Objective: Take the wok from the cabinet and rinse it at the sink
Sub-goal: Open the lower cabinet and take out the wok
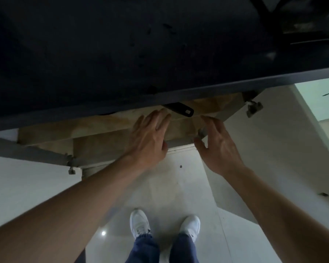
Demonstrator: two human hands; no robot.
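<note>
Under the countertop edge, the black wok handle pokes out of the open cabinet; so you've barely started, lifting it out and rinsing are both left; just below that edge your left hand and right hand hover apart, fingers loosely spread, holding nothing

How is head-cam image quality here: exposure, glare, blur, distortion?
Head view: countertop underexposed, nearly black; black handle under its edge legible, the rest in shadow. Head view: left hand and right hand slightly soft; small glare spot on the floor; wide-angle bows the counter edge.
</note>
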